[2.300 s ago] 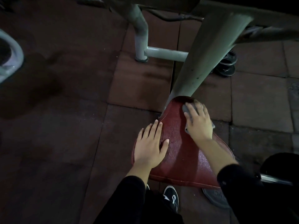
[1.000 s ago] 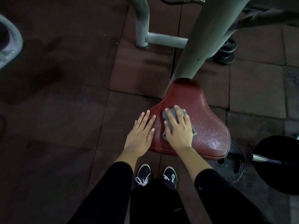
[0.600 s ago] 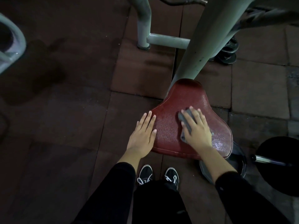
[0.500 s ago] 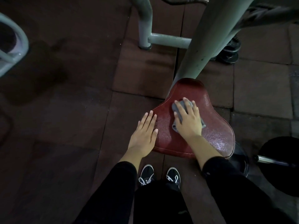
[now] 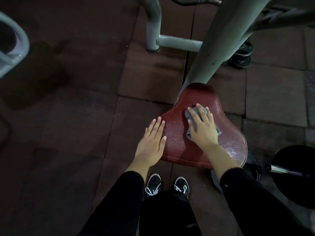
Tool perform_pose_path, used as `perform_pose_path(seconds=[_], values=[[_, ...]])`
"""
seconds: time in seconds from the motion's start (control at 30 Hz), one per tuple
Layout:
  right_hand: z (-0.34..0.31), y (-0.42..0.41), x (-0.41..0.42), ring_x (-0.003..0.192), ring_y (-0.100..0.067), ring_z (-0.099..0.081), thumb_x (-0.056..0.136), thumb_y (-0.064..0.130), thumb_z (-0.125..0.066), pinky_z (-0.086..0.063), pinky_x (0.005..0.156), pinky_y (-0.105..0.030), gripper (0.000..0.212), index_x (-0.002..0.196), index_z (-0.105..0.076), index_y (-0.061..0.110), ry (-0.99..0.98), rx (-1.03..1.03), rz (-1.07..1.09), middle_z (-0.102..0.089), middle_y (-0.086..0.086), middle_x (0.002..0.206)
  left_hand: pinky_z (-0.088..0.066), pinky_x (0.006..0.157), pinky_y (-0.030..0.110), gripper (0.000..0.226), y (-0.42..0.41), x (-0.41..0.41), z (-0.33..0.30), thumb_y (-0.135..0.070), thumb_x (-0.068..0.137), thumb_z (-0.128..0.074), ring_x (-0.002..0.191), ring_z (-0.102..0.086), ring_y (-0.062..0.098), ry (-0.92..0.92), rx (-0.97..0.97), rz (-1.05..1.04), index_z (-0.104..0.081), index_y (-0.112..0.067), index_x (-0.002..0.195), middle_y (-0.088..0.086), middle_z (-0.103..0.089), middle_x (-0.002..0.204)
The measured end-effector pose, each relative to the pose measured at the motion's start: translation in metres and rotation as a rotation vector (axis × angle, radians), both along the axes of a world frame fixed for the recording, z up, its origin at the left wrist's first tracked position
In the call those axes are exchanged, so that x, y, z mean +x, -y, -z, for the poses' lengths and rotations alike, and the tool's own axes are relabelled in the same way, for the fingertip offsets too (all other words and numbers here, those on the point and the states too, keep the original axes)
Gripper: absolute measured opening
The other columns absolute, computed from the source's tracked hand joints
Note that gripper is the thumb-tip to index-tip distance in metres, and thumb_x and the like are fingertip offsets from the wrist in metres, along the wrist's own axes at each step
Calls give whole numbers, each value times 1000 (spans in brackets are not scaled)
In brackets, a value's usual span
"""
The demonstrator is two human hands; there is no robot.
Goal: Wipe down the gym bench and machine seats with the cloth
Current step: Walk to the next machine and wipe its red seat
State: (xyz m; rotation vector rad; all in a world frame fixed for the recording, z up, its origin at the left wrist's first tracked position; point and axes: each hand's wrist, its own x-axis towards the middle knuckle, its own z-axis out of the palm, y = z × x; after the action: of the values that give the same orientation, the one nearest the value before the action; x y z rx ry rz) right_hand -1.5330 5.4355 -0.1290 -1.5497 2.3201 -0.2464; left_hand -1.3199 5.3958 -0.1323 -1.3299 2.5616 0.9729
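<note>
A dark red padded machine seat (image 5: 228,138) sits low in front of me, narrow at its far end where it meets a thick grey-green post (image 5: 219,43). My right hand (image 5: 203,126) lies flat on the seat's middle with straight fingers, pressing a small grey cloth (image 5: 190,114) against the vinyl; the cloth shows at the fingertips and beside the palm. My left hand (image 5: 151,140) rests flat on the seat's left edge, fingers straight, holding nothing.
Grey frame tubes (image 5: 153,26) stand on the dark rubber floor tiles beyond the seat. Black weight plates (image 5: 242,55) lie behind the post. A black round plate on a metal bar (image 5: 293,172) sits at the right. Another curved tube (image 5: 15,46) is at far left. My shoes (image 5: 167,186) are below the seat.
My right hand has slid the cloth over the seat, from the left part to the right, then back toward the middle and a little farther up. My left hand has stayed on the left edge.
</note>
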Motion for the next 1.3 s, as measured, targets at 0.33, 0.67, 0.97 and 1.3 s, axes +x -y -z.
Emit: perform_pose_path(seconds=[0.33,0.67,0.97,1.3], values=[[-6,-84,12,144,-29,-20,92,31,-47,-20,116,-47,58,147,-30,31,-22,-32,-471,-25,-1,156,3,121,29,52,1,1,0,-35,105,-18,141,27,-1,-37,31,-13,12,-26,147,-16,22,156],[-7,3,37,143,-33,-21,96,36,-39,-19,117,-50,48,144,-39,27,39,16,-161,-32,-4,153,2,119,23,53,1,-1,-5,-35,105,-19,139,24,-8,-51,67,-67,5,-27,152,-23,18,155],[-15,-49,-13,147,-16,-6,89,50,-5,3,119,-43,68,150,-25,27,39,67,214,-17,8,158,-4,118,51,69,1,-49,-27,-53,96,-18,148,-16,16,-63,-139,-256,-22,-13,152,2,-22,159],[1,-73,-22,148,-19,-2,93,45,-4,4,117,-45,60,151,-7,33,-100,188,155,-3,11,158,-7,120,49,65,-2,-74,-12,-46,89,-41,147,-20,18,24,-325,0,-42,-15,146,0,-33,155]])
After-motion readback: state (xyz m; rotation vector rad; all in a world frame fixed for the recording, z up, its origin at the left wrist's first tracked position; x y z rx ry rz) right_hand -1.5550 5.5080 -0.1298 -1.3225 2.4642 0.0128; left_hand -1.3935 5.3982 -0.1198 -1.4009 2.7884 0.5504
